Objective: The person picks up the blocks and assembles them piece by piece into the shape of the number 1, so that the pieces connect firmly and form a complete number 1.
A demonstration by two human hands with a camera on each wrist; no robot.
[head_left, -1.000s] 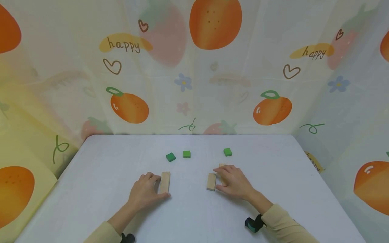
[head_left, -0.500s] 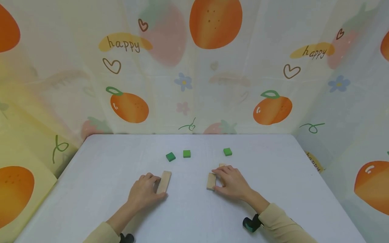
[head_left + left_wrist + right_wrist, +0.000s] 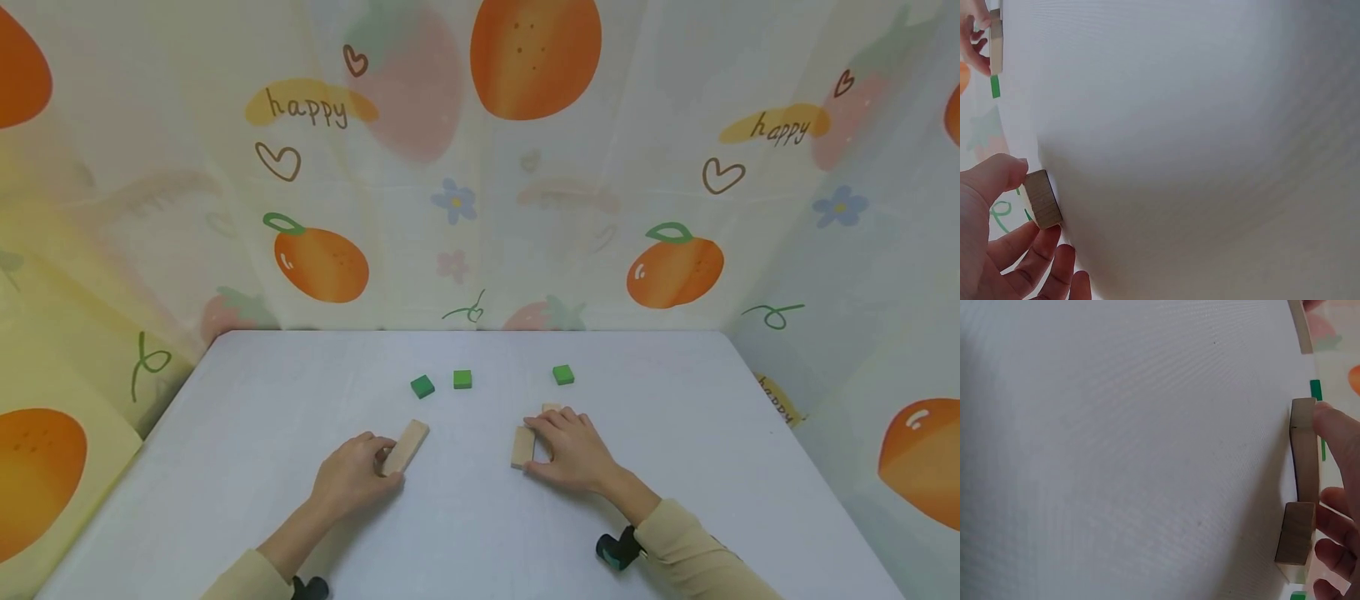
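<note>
Pale wood, left block (image 3: 407,445): at the worktop (image 3: 465,537), slanted, its far end pointing away and to the right.
Left hand (image 3: 352,471): fingers drawn narrow, pinching the left block's near half between thumb and fingertips.
Right block (image 3: 522,447): well apart from the left one, pointing almost straight away from the person.
Right hand (image 3: 573,450): holds the right block lengthwise, thumb at the near end, index finger at the far end.
Third block (image 3: 551,407): beside the right block, mostly hidden by the right hand; whether the two touch, I cannot tell.
Placing the left block: probably best kept flat, with a light grip nearer its middle so it pivots without tipping.
Placing the right block: even pressure from both ends should keep it straight; the spare fingers could nudge the third block, so lift them clear.
Green pieces: dark one (image 3: 423,386), middle one (image 3: 462,379) and right-hand one (image 3: 563,374), beyond the blocks.
Containers: none shows; the green pieces lie directly on the worktop.
</note>
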